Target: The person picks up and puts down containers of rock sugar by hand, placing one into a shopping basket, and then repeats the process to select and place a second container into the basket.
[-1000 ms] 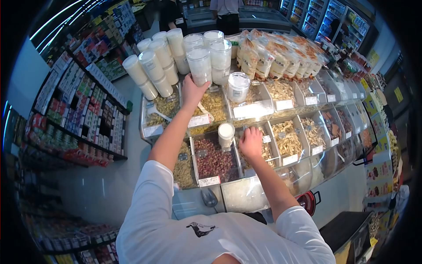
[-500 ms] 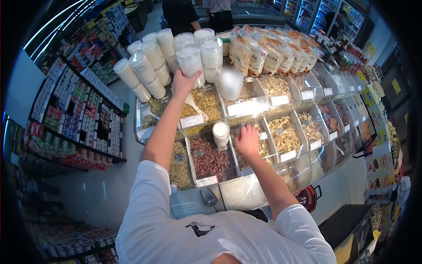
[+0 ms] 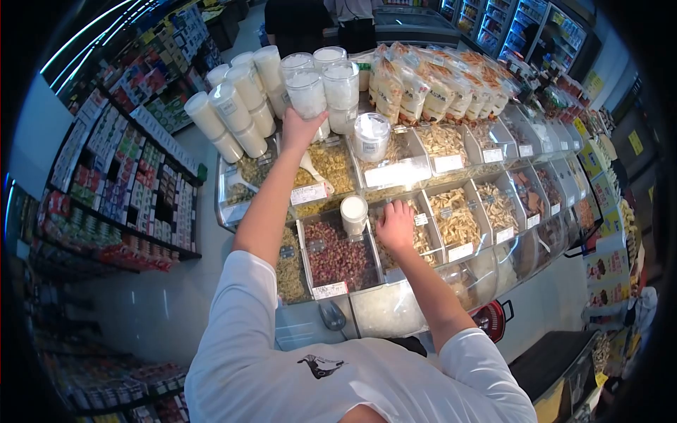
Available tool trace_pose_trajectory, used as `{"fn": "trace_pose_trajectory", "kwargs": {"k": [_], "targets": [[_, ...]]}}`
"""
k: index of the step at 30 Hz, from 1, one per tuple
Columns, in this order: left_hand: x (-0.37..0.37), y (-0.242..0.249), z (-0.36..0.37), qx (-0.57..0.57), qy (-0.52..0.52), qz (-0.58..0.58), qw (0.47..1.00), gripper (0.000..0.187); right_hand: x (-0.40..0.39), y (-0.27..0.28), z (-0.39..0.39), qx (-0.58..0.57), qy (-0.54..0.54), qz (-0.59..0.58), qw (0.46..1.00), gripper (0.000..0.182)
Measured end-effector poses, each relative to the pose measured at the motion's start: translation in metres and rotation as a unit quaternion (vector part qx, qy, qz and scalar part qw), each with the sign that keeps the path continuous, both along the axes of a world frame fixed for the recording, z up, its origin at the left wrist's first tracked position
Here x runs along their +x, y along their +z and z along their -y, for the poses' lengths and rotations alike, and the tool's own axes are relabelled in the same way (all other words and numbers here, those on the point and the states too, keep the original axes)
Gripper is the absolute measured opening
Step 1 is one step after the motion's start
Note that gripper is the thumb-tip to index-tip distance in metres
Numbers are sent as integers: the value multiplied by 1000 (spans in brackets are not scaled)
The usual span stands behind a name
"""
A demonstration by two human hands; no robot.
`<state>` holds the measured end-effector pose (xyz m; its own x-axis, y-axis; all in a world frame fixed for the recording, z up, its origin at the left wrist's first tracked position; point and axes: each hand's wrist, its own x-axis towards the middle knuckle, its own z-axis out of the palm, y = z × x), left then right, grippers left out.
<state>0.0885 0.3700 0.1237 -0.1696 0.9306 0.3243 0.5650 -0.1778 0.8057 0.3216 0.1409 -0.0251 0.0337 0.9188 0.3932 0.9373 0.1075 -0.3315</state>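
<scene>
My left hand (image 3: 302, 130) reaches to the back of the counter, its fingers wrapped round the lower part of a clear jar with white contents (image 3: 307, 94). My right hand (image 3: 396, 225) rests at the edge of a bin of dried pieces, fingers curled down; whether they hold anything is hidden. Just left of it, a small white-topped jar (image 3: 354, 214) stands over the dividers by the dried rosebuds (image 3: 340, 256). Farther back, another clear jar with a label (image 3: 372, 137) sits upright on the bins, apart from both hands.
Stacked white jars (image 3: 231, 107) stand at the back left. Packed bags (image 3: 437, 88) line the back right. A white scoop (image 3: 310, 169) lies in a yellow-filled bin. Two people stand behind the counter. Shelves (image 3: 130, 180) run along the left.
The labelled jar behind my right hand, blurred before, now stands sharp and upright in nearly the same place. My left hand has shifted slightly right; my right hand has hardly moved.
</scene>
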Motion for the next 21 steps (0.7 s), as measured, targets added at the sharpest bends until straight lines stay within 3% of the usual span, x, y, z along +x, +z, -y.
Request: {"fn": "trace_pose_trajectory", "kwargs": {"k": [3, 5, 7, 9, 12, 17, 21], "targets": [[-1, -4, 17, 6, -13, 51, 999, 90, 0, -1, 0, 2, 3, -1, 1000, 24], [-6, -22, 31, 85, 68, -10, 994, 86, 0, -1, -1, 4, 6, -2, 1000, 24], [-26, -26, 61, 132, 120, 28, 984, 77, 0, -1, -1, 16, 7, -7, 1000, 24], [-49, -27, 75, 164, 254, 0, 953, 69, 0, 1, -3, 5, 3, -7, 1000, 24], [-81, -33, 57, 112, 262, 20, 958, 68, -1, 2, 0, -34, 1, 0, 999, 25], [-92, -27, 40, 105, 301, -127, 939, 79, -2, 3, -1, -29, 1, -6, 1000, 24], [-93, -17, 33, 54, 316, -95, 943, 80, -1, 0, -1, 22, -2, 6, 1000, 20]]}}
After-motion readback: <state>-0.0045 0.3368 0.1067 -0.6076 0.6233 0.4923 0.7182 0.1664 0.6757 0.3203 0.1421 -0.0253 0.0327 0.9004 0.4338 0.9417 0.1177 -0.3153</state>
